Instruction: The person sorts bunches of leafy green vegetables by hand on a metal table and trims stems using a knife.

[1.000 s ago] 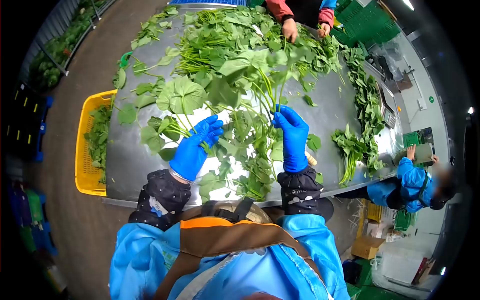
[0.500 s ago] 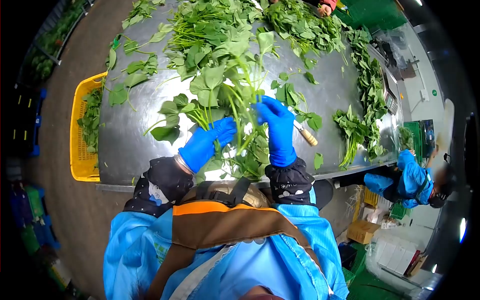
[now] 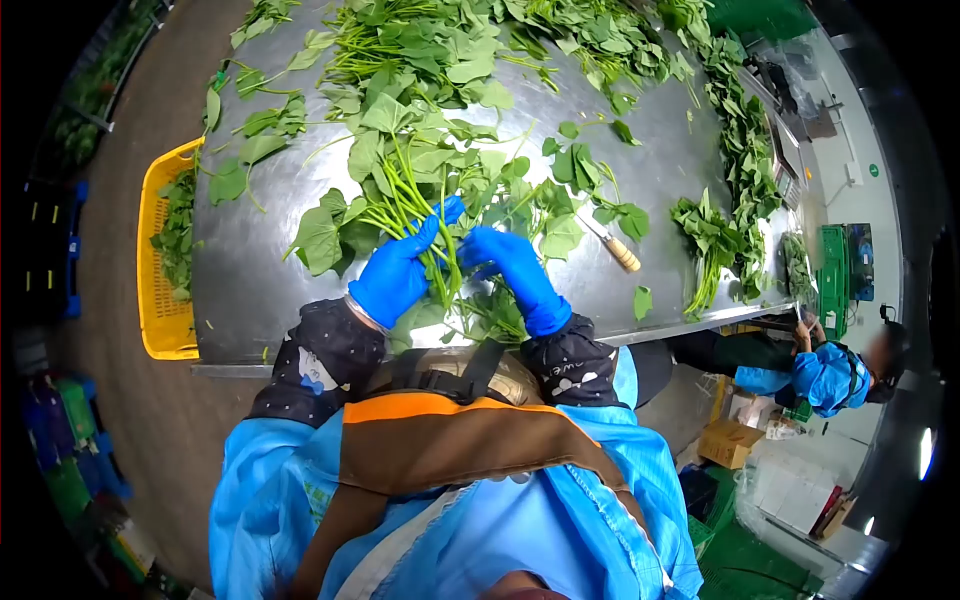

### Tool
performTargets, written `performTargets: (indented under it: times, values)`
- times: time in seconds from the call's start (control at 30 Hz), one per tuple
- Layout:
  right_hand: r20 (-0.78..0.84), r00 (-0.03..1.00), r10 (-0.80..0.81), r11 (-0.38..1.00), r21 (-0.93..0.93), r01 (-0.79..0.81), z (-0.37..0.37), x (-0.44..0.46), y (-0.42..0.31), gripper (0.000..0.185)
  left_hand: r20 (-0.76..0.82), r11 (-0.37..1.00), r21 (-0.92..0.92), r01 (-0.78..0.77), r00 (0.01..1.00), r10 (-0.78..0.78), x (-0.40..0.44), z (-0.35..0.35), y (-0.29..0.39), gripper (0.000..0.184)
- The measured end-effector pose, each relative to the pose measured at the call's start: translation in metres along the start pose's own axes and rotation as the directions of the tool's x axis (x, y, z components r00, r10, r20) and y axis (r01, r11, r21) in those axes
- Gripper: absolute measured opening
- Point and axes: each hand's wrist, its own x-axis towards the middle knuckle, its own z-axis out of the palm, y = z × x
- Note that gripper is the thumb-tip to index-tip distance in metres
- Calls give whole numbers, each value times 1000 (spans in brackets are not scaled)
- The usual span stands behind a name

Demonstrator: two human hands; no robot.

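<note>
My left hand (image 3: 393,277), in a blue glove, is closed around a bunch of leafy green stems (image 3: 400,192) above the near part of the metal table. The leaves point away from me and the stem ends hang below the fist. Just right of these stems is my right hand (image 3: 508,268), also gloved in blue. Its fingers are curled in towards the bunch, and what they pinch, if anything, is hidden. Loose leafy stems (image 3: 497,312) lie beneath and between both hands. A wooden-handled knife (image 3: 622,252) rests on the table to the right.
Large heaps of leafy greens (image 3: 420,45) cover the far side of the metal table (image 3: 235,300). A tied-looking bundle (image 3: 708,245) and a row of greens (image 3: 745,170) run along the right. At left stands a yellow crate (image 3: 160,330) with greens. A co-worker (image 3: 830,375) is at far right.
My right hand has come down and left, nearer the stems in my left hand. A stem that was blurred between the hands now sits against the bunch. The co-worker at right has shifted.
</note>
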Motion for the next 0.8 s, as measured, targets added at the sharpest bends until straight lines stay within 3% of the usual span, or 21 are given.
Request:
performTargets:
  times: [0.03, 0.07, 0.17, 0.2, 0.33, 0.47, 0.57, 0.6, 0.63, 0.7, 0.73, 0.77, 0.8]
  values:
    - [84, 995, 57, 998, 17, -59, 3, -1, 7, 28, 12, 1000, -13, 9, 1000, -9, -1, 4, 1, 46]
    - [94, 995, -35, 999, -27, 38, 11, -4, 15, 26, 21, 999, -26, 20, 1000, -19, -2, 6, 0, 46]
    - [77, 995, -65, 992, 109, 56, 9, -5, 11, 28, 55, 998, -59, 37, 998, -34, -5, 8, 0, 46]
    - [18, 1000, -7, 972, 237, 3, 11, -3, 12, 25, 71, 998, -54, 34, 997, -31, -7, 9, -1, 47]
    - [48, 998, -44, 979, 203, 33, 18, -8, 1, 26, 56, 1000, 21, 19, 998, -20, -6, 4, -9, 48]
    - [-127, 990, -68, 874, 471, 121, 19, -13, -3, 24, 82, 972, -230, -57, 994, 78, -1, 3, -4, 50]
    - [153, 962, -224, 838, 534, 110, 2, -13, 11, 22, 15, 968, -217, -129, 991, 135, -2, -2, 9, 49]
    - [330, 921, -206, 978, 95, 185, -9, -22, 1, 27, 34, 957, -254, -144, 987, 157, 0, -4, 13, 48]
    - [537, 818, -205, 966, 246, 81, -9, -26, -4, 21, 16, 937, -308, -162, 984, 175, -1, -2, 19, 48]
    - [686, 709, 165, 984, -69, -162, -3, -31, -14, 16, -17, 947, -251, -201, 979, 203, 0, -9, 26, 48]
    - [524, 850, 42, 977, -199, 75, -3, -26, -3, 21, -9, 946, -257, -197, 979, 202, -1, -8, 29, 49]
    - [362, 923, -132, 892, -363, 270, -3, -20, 12, 29, -15, 949, -242, -202, 979, 204, -1, -8, 28, 49]
    - [194, 951, -241, 853, -425, 303, -6, -12, 18, 32, -20, 952, -228, -205, 978, 206, -1, -7, 27, 49]
